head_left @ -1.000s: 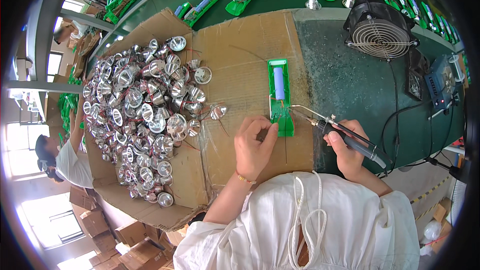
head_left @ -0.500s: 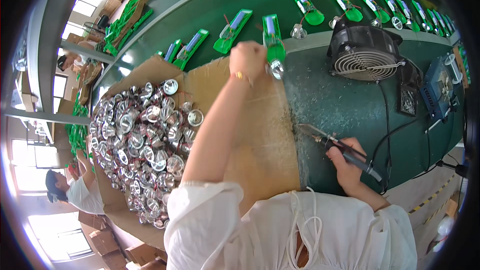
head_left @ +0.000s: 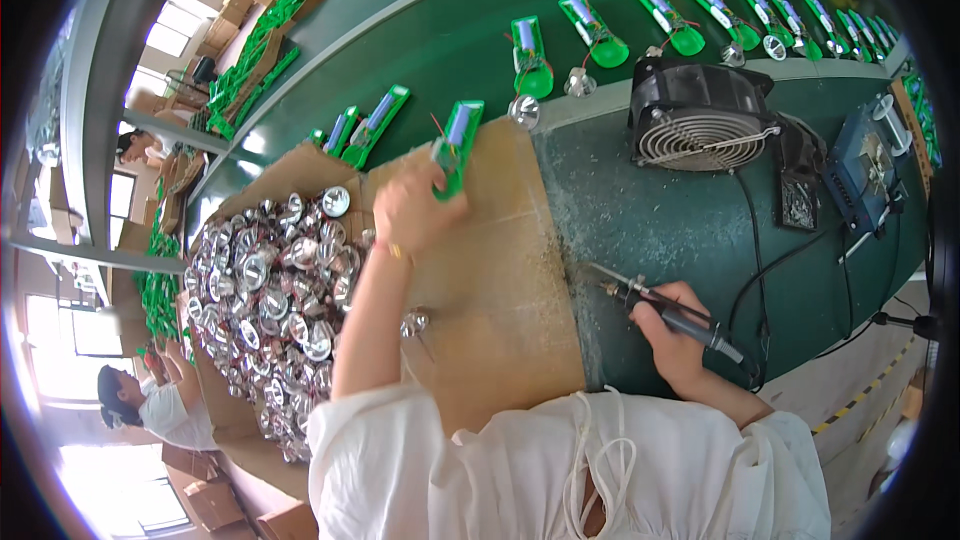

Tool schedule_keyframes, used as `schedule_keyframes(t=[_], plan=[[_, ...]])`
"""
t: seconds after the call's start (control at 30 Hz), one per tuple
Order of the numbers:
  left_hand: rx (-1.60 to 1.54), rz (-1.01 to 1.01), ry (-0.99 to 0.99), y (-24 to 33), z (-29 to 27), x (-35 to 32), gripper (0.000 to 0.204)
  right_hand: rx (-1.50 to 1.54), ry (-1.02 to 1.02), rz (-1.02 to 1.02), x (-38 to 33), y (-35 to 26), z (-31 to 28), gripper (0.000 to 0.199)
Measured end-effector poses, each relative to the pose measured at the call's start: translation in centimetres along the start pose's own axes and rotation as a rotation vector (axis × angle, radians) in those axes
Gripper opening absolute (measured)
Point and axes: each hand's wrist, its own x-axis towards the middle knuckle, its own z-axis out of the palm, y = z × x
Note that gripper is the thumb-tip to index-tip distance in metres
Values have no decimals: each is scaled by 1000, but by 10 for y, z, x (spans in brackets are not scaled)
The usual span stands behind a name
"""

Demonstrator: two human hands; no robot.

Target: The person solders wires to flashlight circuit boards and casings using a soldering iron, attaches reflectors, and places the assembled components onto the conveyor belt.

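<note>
My left hand [head_left: 412, 210] is closed on the lower part of a green plastic housing [head_left: 461, 130] and holds it tilted over the cardboard mat [head_left: 500, 310]. A pale cylindrical battery and thin wires sit inside the housing. Some fingers are blurred or hidden. On the right, my right hand [head_left: 672, 342] grips a soldering iron [head_left: 690, 327], its tip pointing left above the green bench. A single silver reflector cup [head_left: 415, 321] lies on the mat beside my left forearm. Further left, a heap of silver reflector cups [head_left: 265, 290] fills a cardboard box.
Several green housings [head_left: 680, 32] line the far strip, many with reflectors attached. A black fan [head_left: 705, 120] stands at the right, near a blue soldering station [head_left: 858, 175] and a trailing cable [head_left: 757, 270]. Another person [head_left: 165, 405] works at far left.
My left hand has come back from the far strip toward me, bringing a green housing onto the mat. My right hand still holds the soldering iron. The view has shifted slightly.
</note>
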Motion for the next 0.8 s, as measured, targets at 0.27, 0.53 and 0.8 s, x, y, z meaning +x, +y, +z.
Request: schedule_keyframes(t=[0.27,0.53,0.8], plan=[[-502,-285,279,10,-12,-169,34,-20,-8,-138,-1,-6,8,14],[359,-10,191,-7,-12,-208,32,-14,-12,-148,-13,-5,13,19],[-175,-6,334,9,6,-194,6,-77,-100,-226,-26,-8,8,17]])
